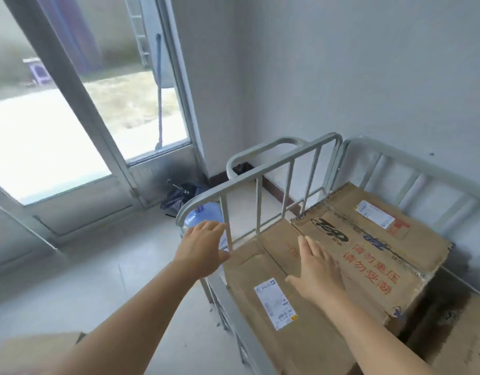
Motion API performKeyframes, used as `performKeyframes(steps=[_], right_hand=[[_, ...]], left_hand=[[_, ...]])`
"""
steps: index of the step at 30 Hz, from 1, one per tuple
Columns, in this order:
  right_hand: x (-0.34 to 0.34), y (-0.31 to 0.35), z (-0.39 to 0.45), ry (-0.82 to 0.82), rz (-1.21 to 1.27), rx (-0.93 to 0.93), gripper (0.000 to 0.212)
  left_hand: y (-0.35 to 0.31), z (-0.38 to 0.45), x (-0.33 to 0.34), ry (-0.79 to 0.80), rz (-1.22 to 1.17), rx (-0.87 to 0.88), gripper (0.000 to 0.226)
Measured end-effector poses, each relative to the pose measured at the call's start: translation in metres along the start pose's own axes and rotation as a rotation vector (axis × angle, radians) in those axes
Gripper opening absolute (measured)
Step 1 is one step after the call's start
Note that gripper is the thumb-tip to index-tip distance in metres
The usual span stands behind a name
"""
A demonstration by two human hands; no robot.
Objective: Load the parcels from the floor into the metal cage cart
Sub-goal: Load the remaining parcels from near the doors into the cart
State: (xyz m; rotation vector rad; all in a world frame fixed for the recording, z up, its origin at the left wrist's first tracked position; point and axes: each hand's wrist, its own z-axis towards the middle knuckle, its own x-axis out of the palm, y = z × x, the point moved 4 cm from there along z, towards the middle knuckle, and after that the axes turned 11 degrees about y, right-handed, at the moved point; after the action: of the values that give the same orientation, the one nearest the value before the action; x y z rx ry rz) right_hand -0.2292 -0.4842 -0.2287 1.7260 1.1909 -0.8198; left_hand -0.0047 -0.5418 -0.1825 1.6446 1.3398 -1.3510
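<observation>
Overhead, left hand (203,247) released beside cage cart (260,169), right hand (317,269) released over parcels (368,239)

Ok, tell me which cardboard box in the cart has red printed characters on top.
The upper box, stacked toward the cart's far end, carries red characters and a black logo. The lower box beneath it shows only a white shipping label. The right hand hovers where they meet.

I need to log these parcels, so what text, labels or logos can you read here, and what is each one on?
"请勿重压" and "请勿受潮", red print on the upper cardboard box in the cage cart.
Black logo and blue wording on that box: too blurred to read.
White shipping label on that box: too small to read.
White shipping label on the lower cardboard box: too blurred to read.
</observation>
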Motion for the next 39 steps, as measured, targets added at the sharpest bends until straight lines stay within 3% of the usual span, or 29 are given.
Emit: performKeyframes(steps=[6,12,30,39], right_hand=[[-0.020,0.099,-0.009,-0.044,-0.075,-0.264,0.094],[0.001,0.209,-0.037,-0.035,-0.200,-0.469,0.093],[0.216,0.454,-0.181,0.175,-0.409,-0.805,0.091],[0.293,0.515,-0.193,0.277,-0.533,-0.836,0.090]], left_hand=[[0.049,-0.076,-0.037,-0.146,-0.068,-0.142,0.072],[0.121,-0.167,-0.030,-0.188,-0.160,-0.366,0.072],[0.313,-0.490,0.117,-0.109,-0.433,-0.961,0.074],[0.373,-0.551,0.179,-0.009,-0.519,-1.098,0.071]])
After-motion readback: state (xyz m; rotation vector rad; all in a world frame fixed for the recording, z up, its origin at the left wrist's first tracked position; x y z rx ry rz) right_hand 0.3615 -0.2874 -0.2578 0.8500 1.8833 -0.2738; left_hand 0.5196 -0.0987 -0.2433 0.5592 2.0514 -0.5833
